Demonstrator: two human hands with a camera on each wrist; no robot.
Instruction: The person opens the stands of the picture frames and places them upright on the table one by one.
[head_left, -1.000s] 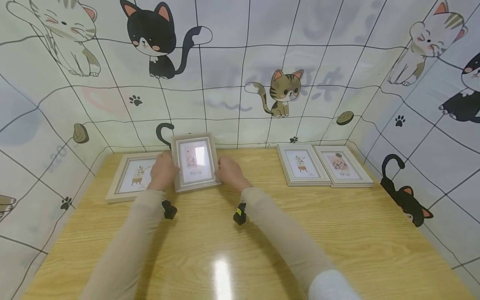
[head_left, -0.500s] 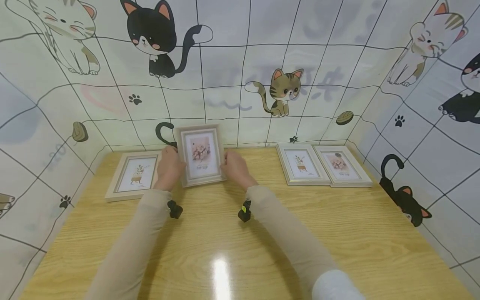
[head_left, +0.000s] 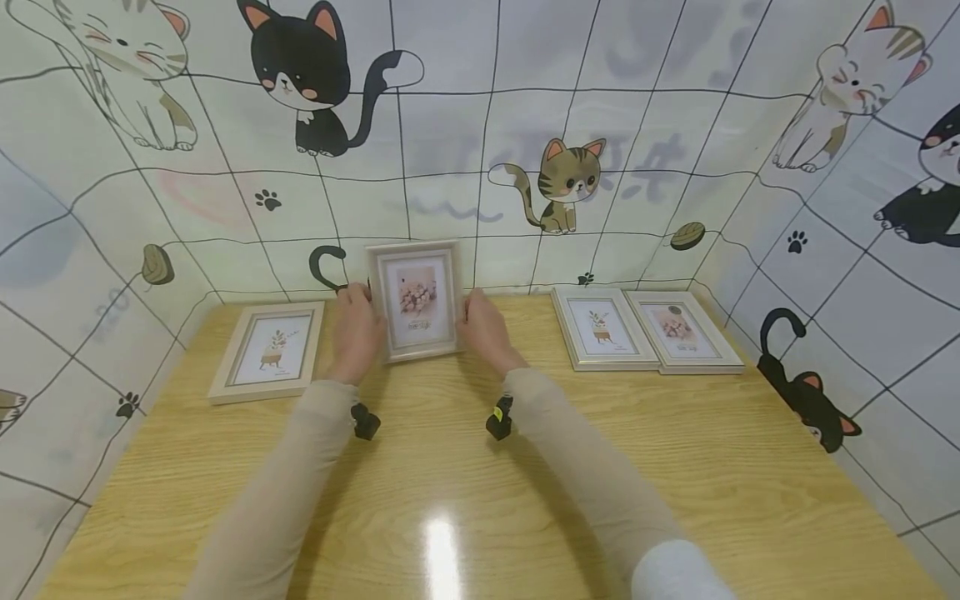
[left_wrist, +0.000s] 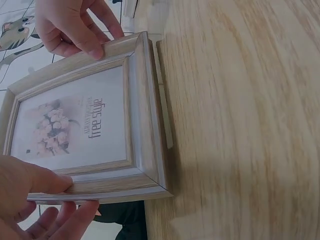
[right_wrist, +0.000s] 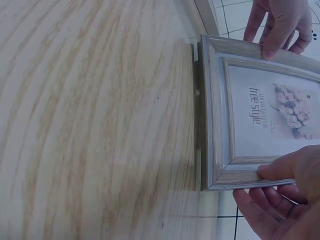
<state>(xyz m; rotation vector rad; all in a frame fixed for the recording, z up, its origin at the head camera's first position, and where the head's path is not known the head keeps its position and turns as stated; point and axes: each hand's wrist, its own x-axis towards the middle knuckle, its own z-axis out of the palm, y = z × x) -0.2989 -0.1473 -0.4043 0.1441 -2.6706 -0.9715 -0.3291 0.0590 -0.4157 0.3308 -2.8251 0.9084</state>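
Between both hands a picture frame (head_left: 416,342) with a flower print is held nearly upright, close to the back wall. My left hand (head_left: 356,335) grips its left side, and my right hand (head_left: 487,333) grips its right side. In the left wrist view the left thumb (left_wrist: 47,180) lies on the front of the moulding with the fingers behind. The right wrist view shows the right thumb (right_wrist: 280,170) pressing the front edge, fingers curled to the back. Left of the hands, a picture frame with a plant print (head_left: 238,379) lies flat on the table.
On the right of the wooden table (head_left: 570,467) lie a plant-print frame (head_left: 637,364) and a flower-print frame (head_left: 705,367), side by side and touching. A cat-patterned wall covering (head_left: 450,200) closes off the back and both sides.
Both hands have carried the flower-print frame to the right and toward the back wall, tilting it more upright. The frame lying at left is now fully uncovered.
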